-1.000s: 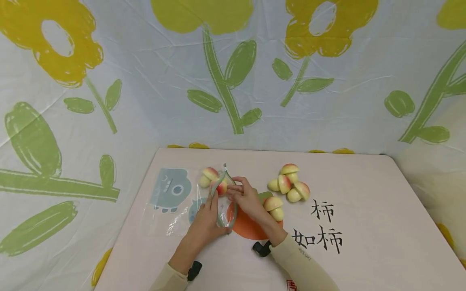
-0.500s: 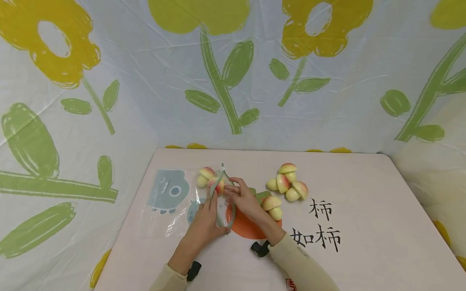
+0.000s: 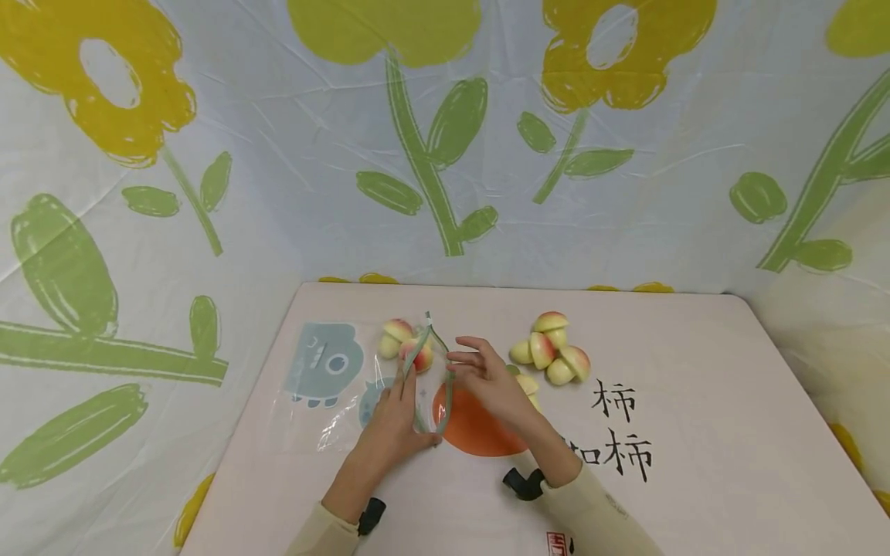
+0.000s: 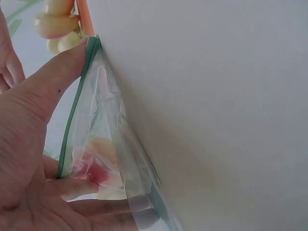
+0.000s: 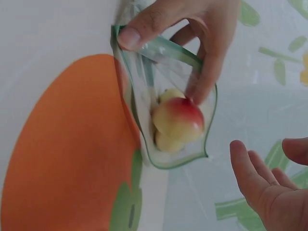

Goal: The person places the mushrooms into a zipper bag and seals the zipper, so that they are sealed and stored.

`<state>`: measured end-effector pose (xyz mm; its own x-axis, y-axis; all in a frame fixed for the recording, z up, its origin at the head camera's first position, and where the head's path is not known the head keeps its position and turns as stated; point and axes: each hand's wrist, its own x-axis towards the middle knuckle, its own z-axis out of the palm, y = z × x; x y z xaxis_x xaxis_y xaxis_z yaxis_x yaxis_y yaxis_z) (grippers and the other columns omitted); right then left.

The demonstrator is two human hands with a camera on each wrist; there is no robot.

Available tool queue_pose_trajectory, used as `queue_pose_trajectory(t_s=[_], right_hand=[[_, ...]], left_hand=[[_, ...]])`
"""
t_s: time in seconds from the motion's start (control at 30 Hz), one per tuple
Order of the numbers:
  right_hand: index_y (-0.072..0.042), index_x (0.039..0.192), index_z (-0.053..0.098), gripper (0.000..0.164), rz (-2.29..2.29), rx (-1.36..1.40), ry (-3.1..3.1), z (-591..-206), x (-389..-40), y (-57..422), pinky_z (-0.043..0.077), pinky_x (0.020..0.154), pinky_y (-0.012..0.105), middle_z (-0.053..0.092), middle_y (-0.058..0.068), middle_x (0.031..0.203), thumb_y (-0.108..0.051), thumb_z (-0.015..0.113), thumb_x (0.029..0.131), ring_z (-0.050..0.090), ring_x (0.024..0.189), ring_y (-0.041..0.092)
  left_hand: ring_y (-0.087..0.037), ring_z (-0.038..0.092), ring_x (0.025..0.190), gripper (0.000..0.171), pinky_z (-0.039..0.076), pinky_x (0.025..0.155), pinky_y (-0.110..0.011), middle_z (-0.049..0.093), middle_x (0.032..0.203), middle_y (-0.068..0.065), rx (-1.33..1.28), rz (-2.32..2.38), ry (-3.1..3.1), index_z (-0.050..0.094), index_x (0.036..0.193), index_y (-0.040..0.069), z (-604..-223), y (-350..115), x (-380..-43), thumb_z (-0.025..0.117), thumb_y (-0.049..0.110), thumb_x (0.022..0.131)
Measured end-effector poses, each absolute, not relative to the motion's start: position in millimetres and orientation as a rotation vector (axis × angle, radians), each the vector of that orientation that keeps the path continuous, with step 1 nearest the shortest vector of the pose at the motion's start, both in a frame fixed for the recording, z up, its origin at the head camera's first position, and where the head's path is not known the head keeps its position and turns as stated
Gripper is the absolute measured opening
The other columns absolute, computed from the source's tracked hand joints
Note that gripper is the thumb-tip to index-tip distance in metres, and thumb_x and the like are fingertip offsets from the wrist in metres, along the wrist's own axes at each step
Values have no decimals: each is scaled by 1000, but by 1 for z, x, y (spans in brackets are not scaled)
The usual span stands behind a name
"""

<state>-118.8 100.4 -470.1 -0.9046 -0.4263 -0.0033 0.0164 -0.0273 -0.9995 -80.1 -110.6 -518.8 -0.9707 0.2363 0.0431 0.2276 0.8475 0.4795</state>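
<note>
A clear zip bag point(image 3: 334, 440) with a green-edged mouth lies on the table, printed with blue cartoon figures. My left hand point(image 3: 391, 425) holds its mouth apart, thumb at the near corner and index finger at the rim. Two toy mushrooms with red-and-yellow caps are inside: one mushroom point(image 3: 396, 337) farther in, another mushroom point(image 3: 420, 357) close to the mouth. In the right wrist view, a red-capped mushroom point(image 5: 179, 120) shows through the opening. Just right of the bag, my right hand point(image 3: 495, 386) is empty, its fingers spread and loosely bent.
Three more toy mushrooms point(image 3: 551, 349) sit clustered at the right. Another mushroom point(image 3: 528, 386) is partly hidden behind my right hand. The pale table point(image 3: 709, 401) bears an orange persimmon print point(image 3: 476, 428) and black characters. A flowered cloth point(image 3: 278, 193) hangs behind the table.
My right hand has drawn back to the right, away from the bag's mouth, and now covers part of the lone mushroom. The left hand keeps its place on the bag.
</note>
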Motion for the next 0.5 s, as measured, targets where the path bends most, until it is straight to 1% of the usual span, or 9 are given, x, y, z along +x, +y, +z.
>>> queue_pose_trajectory(t_s=[0.07,0.13,0.23,0.33,0.43,0.5], right_hand=[[-14,149,37,51,-1978,-453,1994,-465,-116,107,44,103,47,54,14,140,-8,56,102,54,127,33],[-13,148,39,49,-1982,-476,2033,-461,-114,115,46,102,45,55,14,138,-10,58,102,55,126,33],[-9,146,41,48,-2015,-498,2071,-456,-113,128,49,99,40,56,17,136,-9,59,101,55,124,37],[-6,145,41,49,-2078,-490,2071,-453,-112,141,51,95,38,56,21,134,-7,60,100,54,122,44],[-5,146,41,50,-2095,-477,2097,-452,-111,153,52,94,38,55,23,135,-8,62,100,54,122,44],[-6,146,41,51,-2094,-470,2123,-453,-110,160,52,94,37,54,25,136,-10,62,100,55,123,41]], left_hand=[[-47,54,111,135,51,91,-51,8,165,-19,373,777,3004,12,159,2,-518,-111,-80,97,40,61],[-46,54,112,134,51,91,-52,9,165,-19,360,781,2996,12,159,2,-517,-110,-80,97,40,61],[-47,53,115,134,50,93,-53,9,165,-19,336,788,2975,12,159,2,-516,-109,-80,96,40,62],[-46,52,115,134,50,93,-52,9,165,-19,330,781,2969,11,159,2,-515,-108,-80,96,40,63],[-45,53,113,135,51,92,-51,8,165,-19,344,769,2982,11,159,2,-515,-109,-80,96,40,62],[-44,53,112,136,51,92,-50,8,165,-19,353,758,2990,10,160,2,-515,-109,-79,96,40,62]])
